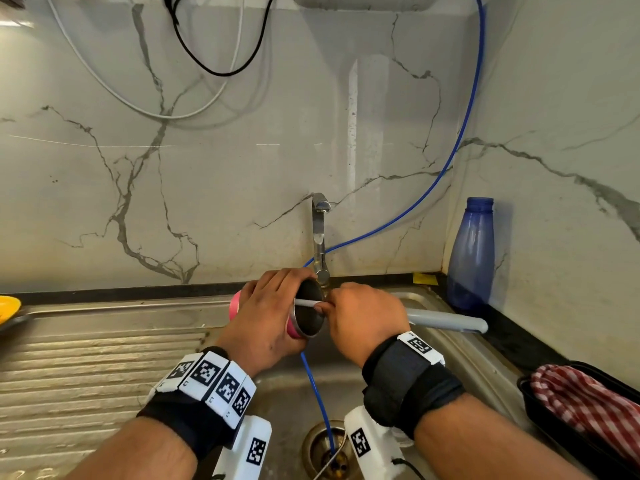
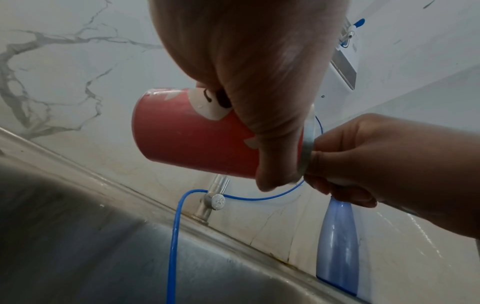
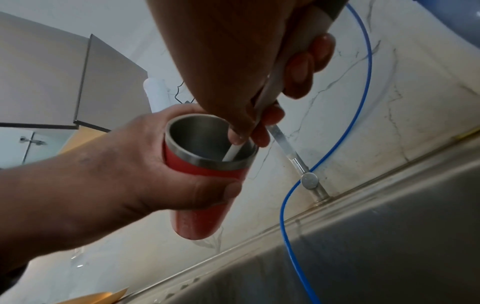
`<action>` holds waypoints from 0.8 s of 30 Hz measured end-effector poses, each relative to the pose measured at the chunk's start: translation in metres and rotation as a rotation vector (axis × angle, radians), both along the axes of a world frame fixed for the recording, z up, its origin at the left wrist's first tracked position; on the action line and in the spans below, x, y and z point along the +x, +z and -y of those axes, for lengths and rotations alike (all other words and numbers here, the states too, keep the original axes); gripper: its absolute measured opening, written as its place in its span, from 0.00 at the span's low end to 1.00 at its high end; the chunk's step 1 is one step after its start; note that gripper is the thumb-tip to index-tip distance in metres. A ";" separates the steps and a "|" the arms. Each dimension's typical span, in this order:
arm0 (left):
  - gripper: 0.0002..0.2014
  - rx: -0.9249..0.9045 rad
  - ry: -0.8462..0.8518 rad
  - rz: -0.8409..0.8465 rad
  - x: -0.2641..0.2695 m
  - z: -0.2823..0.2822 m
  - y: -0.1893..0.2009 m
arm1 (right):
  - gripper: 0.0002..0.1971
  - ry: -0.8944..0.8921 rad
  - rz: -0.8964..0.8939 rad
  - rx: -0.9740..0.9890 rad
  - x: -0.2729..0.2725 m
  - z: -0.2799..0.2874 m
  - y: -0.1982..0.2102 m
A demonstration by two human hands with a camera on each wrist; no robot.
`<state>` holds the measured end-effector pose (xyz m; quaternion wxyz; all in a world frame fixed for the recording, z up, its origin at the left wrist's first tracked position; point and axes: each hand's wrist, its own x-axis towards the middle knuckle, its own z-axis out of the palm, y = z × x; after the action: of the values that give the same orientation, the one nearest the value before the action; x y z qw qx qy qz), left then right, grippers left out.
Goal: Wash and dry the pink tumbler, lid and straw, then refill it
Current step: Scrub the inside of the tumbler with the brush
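The steel sink is seen below both forearms, which are stretched forward over it, close before the tap. The pink tumbler is held on its side above the basin, its mouth turned to the right; the left hand is wrapped around its body in a closed grip. The right hand is closed around a grey-handled brush, whose white stem is put into the tumbler's mouth. A blue bottle stands in the counter corner, well apart.
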<state>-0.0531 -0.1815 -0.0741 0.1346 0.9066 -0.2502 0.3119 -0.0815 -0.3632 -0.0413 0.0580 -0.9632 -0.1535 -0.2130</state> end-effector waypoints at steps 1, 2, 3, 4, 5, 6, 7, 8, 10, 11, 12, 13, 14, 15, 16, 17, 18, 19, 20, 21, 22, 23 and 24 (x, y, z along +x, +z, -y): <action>0.44 -0.004 0.004 0.000 0.000 0.000 -0.001 | 0.15 -0.008 -0.025 -0.006 0.000 0.001 0.000; 0.43 -0.003 0.009 0.003 0.000 0.000 -0.001 | 0.14 -0.009 -0.042 -0.018 0.000 0.001 0.000; 0.42 0.002 0.013 0.008 0.000 -0.001 -0.002 | 0.13 0.005 -0.050 -0.037 -0.001 0.000 0.000; 0.42 0.008 0.016 0.011 0.000 -0.002 -0.002 | 0.13 0.032 -0.048 -0.066 -0.003 -0.002 0.001; 0.41 0.009 0.020 0.013 0.000 -0.003 -0.003 | 0.15 0.063 -0.036 -0.097 -0.005 -0.004 0.002; 0.42 0.007 0.022 0.011 0.000 -0.004 -0.003 | 0.16 0.090 -0.015 -0.115 -0.008 -0.006 0.003; 0.43 0.005 0.023 0.009 0.000 -0.005 -0.003 | 0.17 0.106 0.013 -0.108 -0.010 -0.007 0.004; 0.44 0.008 0.021 0.006 0.000 -0.005 -0.003 | 0.17 0.103 0.032 -0.082 -0.010 -0.007 0.005; 0.46 0.025 0.009 0.009 -0.001 -0.003 -0.001 | 0.17 0.050 0.035 -0.018 -0.010 -0.005 0.006; 0.46 0.036 0.000 0.008 -0.001 -0.001 -0.001 | 0.16 0.019 0.024 0.001 -0.008 -0.003 0.007; 0.46 0.046 -0.007 0.007 -0.002 0.001 0.000 | 0.16 -0.004 0.009 0.008 -0.007 -0.001 0.007; 0.46 0.050 -0.012 0.006 -0.003 0.002 -0.001 | 0.16 -0.015 -0.009 0.003 -0.007 0.001 0.007; 0.46 0.053 -0.009 0.006 -0.002 0.003 -0.002 | 0.15 -0.014 -0.029 -0.006 -0.006 0.001 0.007; 0.47 0.052 -0.002 0.002 -0.001 0.003 -0.003 | 0.14 -0.002 -0.050 -0.008 -0.006 0.001 0.006; 0.48 0.039 0.009 -0.007 -0.001 0.002 -0.004 | 0.12 0.018 -0.072 -0.005 -0.006 0.001 0.006; 0.48 0.008 0.014 -0.022 0.000 0.001 -0.004 | 0.10 0.044 -0.089 0.007 -0.006 0.000 0.005; 0.48 -0.040 0.010 -0.040 0.000 -0.001 -0.002 | 0.10 0.066 -0.101 0.019 -0.005 0.000 0.005; 0.47 -0.094 -0.002 -0.052 0.000 -0.003 -0.001 | 0.10 0.081 -0.110 0.030 -0.004 0.001 0.005; 0.47 -0.137 -0.012 -0.056 0.000 -0.005 0.001 | 0.11 0.080 -0.119 0.034 -0.003 0.002 0.006; 0.48 -0.160 -0.012 -0.053 -0.001 -0.005 0.003 | 0.12 0.066 -0.124 0.035 -0.002 0.004 0.006; 0.49 -0.163 -0.003 -0.042 -0.001 -0.006 0.005 | 0.13 0.038 -0.127 0.028 -0.003 0.006 0.007; 0.49 -0.148 0.007 -0.020 0.000 -0.005 0.007 | 0.13 0.013 -0.123 0.029 -0.004 0.008 0.008; 0.47 -0.124 0.019 0.010 0.000 -0.005 0.007 | 0.12 -0.003 -0.111 0.035 -0.005 0.009 0.009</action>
<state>-0.0532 -0.1766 -0.0668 0.1862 0.8973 -0.2227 0.3326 -0.0866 -0.3727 -0.0322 0.0830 -0.9725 -0.1451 -0.1620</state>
